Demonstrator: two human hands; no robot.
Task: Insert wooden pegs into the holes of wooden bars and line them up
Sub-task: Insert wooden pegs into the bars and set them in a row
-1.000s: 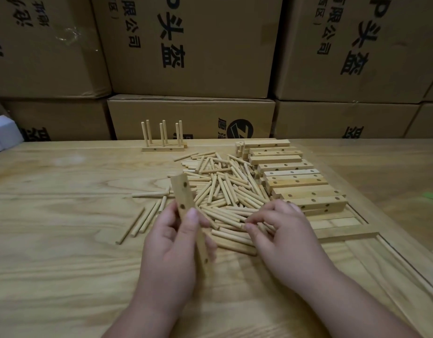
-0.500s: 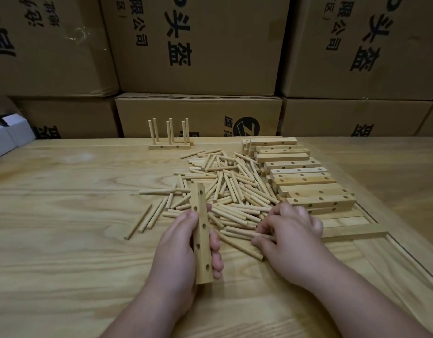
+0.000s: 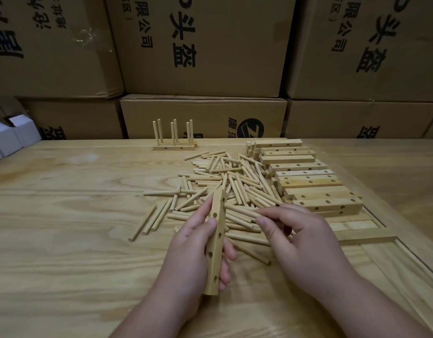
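My left hand [image 3: 193, 250] grips a wooden bar [image 3: 215, 242] lengthwise, its row of holes facing up and right. Close beside it, my right hand [image 3: 300, 242] pinches a wooden peg [image 3: 242, 212] between thumb and fingertips, the peg lying roughly level and pointing at the bar's upper part. Behind both hands spreads a loose pile of pegs [image 3: 232, 181] on the table. A stack of drilled bars [image 3: 305, 176] lies to the pile's right. At the back stands a finished bar with several upright pegs [image 3: 173, 140].
Stacked cardboard boxes [image 3: 203, 45] wall off the table's far edge. White small boxes [image 3: 10, 137] sit at the far left. A few stray pegs [image 3: 152, 218] lie left of the pile. A thin wooden strip [image 3: 366, 239] and a recessed groove run along the table's right side.
My right hand has lifted a peg out of the pile and brought it toward the bar. My left hand has turned the bar so its holes show and tilted it slightly.
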